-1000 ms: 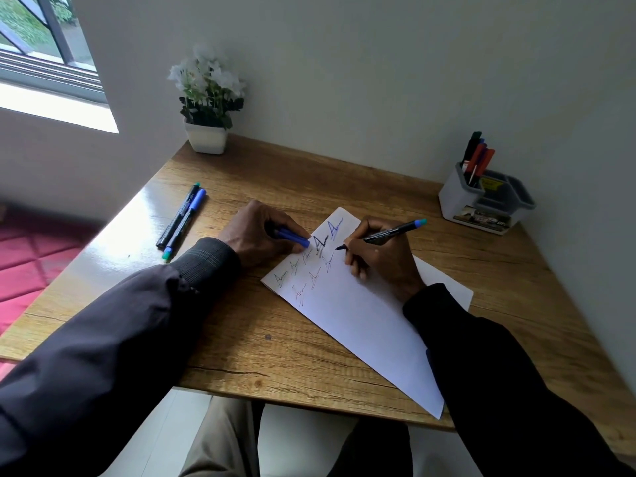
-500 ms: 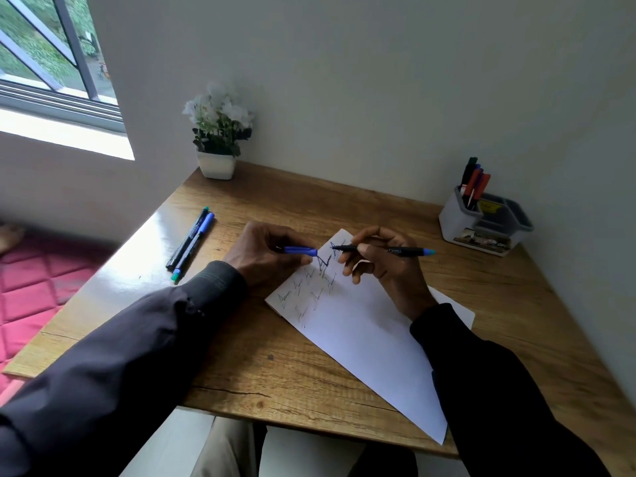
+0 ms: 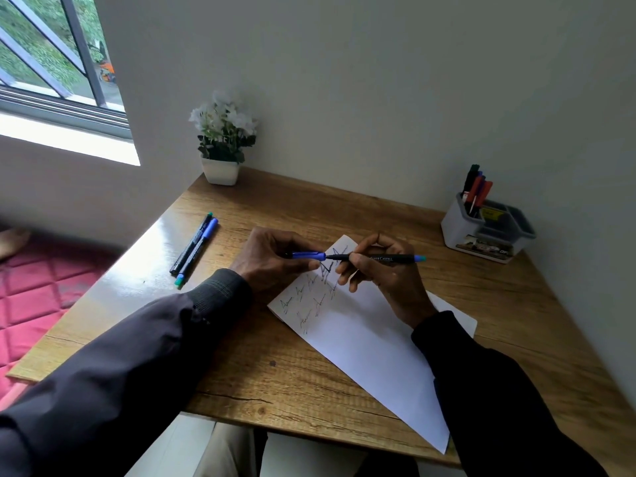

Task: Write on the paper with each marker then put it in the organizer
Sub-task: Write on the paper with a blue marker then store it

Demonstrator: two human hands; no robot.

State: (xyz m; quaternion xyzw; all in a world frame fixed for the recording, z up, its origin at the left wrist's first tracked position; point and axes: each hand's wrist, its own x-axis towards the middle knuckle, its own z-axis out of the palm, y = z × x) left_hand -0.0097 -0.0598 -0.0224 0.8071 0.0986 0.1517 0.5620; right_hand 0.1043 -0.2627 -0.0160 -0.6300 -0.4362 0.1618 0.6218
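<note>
Marker (image 3: 378, 258) lies level at the middle of the frame, above the far corner of the paper (image 3: 371, 346). Its black barrel bears printed lettering, and its blue end points right. The right hand (image 3: 389, 280) pinches it near the writing end, thumb and forefinger closed on the barrel. The other fingers (image 3: 346, 274) curl below it over the sheet. The tip points left and meets the mouth of a blue cap (image 3: 308, 255). The left hand (image 3: 272, 261) grips that cap, its fingers (image 3: 296, 242) curled over the top. Whether the tip is already inside the cap cannot be told. Cap and marker form one line, and the two hands are just beside each other.

The paper lies slantwise on the table (image 3: 344, 208), running from the centre toward the lower right, where its near corner comes close to the table's front edge. Short scribbles in several colours cover its upper left part, just below the hands.

At the right, near the wall, stands the organizer (image 3: 481, 235), white with grey compartments. Stored markers (image 3: 476, 191) in black, blue and red stand upright in its left rear compartment. Left of centre, well apart from the hands, a loose pair (image 3: 194, 246) of markers lies side by side, touching. A plant (image 3: 223, 146) with white flowers sits at the table's far left corner. A window (image 3: 51, 63) fills the upper left, and a red mat (image 3: 38, 294) shows at the lower left.
</note>
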